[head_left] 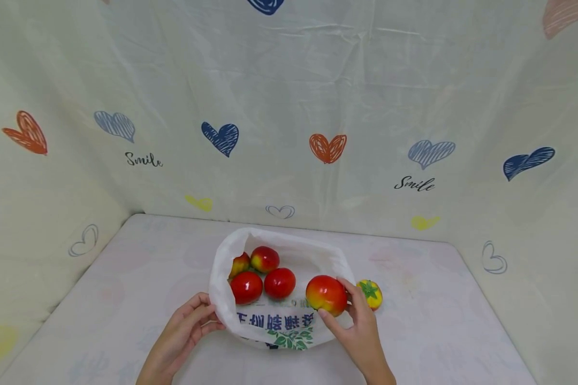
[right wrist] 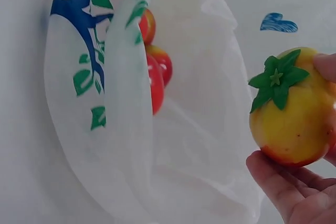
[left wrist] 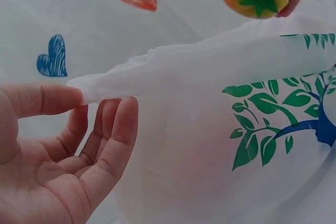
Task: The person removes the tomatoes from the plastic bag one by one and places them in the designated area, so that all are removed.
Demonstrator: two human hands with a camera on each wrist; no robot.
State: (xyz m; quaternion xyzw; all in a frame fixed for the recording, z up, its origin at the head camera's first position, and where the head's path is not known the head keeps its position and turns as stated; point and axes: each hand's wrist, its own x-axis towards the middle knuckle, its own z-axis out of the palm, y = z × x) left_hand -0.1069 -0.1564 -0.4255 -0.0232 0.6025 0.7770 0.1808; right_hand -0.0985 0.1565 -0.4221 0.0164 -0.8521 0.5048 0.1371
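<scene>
A white plastic bag printed with a green-leaved tree stands with its mouth wide. Several red and yellow tomatoes lie inside it, toward its left side. My left hand pinches the bag's left rim between thumb and fingers, as the left wrist view shows close up. Above the right part of the bag's mouth, my right hand grips a red-yellow tomato. In the right wrist view that tomato's green star-shaped calyx faces the camera, with thumb and fingers on opposite sides of the fruit.
Another tomato, yellow with a green calyx, lies on the table just right of the bag, beside my right hand. The pale table ends at a hanging cloth printed with hearts, at the back and both sides.
</scene>
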